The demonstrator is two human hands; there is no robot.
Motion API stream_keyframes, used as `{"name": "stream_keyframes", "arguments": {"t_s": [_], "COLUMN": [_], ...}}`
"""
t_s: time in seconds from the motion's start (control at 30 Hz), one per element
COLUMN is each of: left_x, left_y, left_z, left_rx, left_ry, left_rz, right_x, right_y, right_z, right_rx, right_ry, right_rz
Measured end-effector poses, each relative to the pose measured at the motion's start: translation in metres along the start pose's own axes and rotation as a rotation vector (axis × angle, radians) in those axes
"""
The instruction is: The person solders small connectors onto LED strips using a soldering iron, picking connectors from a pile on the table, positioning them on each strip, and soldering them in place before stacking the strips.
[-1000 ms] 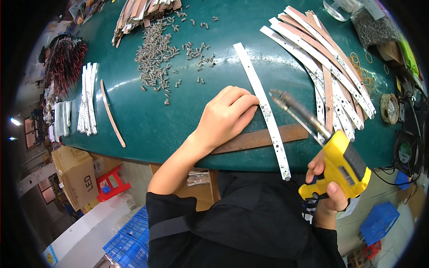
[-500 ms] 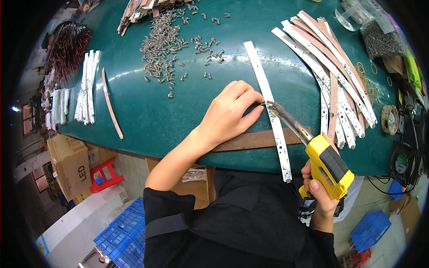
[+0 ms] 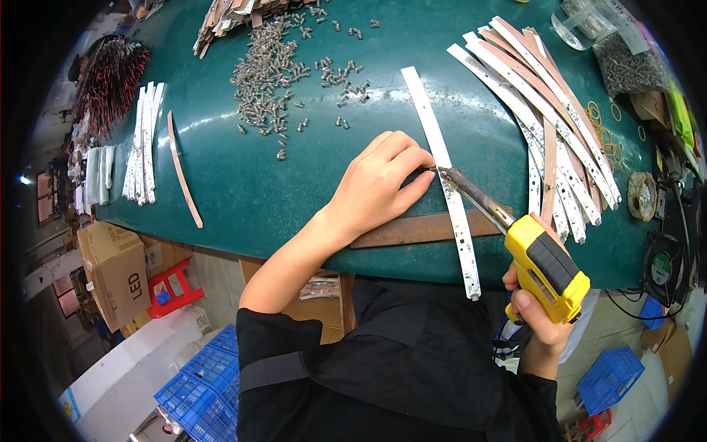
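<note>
My right hand (image 3: 543, 318) is wrapped round the grip of a yellow and black soldering gun (image 3: 541, 258). Its long metal barrel slants up and left, with the tip at a white LED strip board (image 3: 458, 225). That strip lies lengthwise in front of me, its near end jutting past the table edge. On its left side my left hand (image 3: 381, 180) is closed in a pinch by the iron's tip. What the fingertips hold is mostly hidden and too small to name. A flat brown wooden bar (image 3: 401, 230) passes crosswise under the strip.
Several small metal parts (image 3: 266, 81) lie heaped at the far middle of the green table (image 3: 324, 169). A stack of strip boards (image 3: 549, 121) is at right, near rubber bands and a tape roll (image 3: 642, 197). More strips (image 3: 145, 144) and a wire bundle (image 3: 118, 77) are at left.
My right hand and the back of the soldering gun have shifted slightly right, while the tip stays at the same spot on the strip. My left hand has hardly moved.
</note>
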State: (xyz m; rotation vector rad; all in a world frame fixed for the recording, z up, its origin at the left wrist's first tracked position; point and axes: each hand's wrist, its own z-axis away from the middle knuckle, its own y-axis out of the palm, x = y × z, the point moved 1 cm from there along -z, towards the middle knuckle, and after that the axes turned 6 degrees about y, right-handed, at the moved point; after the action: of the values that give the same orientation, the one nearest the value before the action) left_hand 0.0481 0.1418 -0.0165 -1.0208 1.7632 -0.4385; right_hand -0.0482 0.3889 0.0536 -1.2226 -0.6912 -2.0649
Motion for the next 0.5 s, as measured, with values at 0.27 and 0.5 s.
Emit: {"name": "stream_keyframes", "arguments": {"t_s": [0.27,0.5], "left_x": [0.000,0.000], "left_y": [0.000,0.001], "left_z": [0.000,0.002], "left_rx": [-0.003,-0.004], "left_ry": [-0.008,-0.020], "left_rz": [0.002,0.011], "right_x": [0.004,0.000], "right_y": [-0.002,0.004], "right_z": [-0.002,0.001], "right_rx": [-0.001,-0.110], "right_ry": [0.024,-0.051], "right_rz": [-0.026,-0.031]}}
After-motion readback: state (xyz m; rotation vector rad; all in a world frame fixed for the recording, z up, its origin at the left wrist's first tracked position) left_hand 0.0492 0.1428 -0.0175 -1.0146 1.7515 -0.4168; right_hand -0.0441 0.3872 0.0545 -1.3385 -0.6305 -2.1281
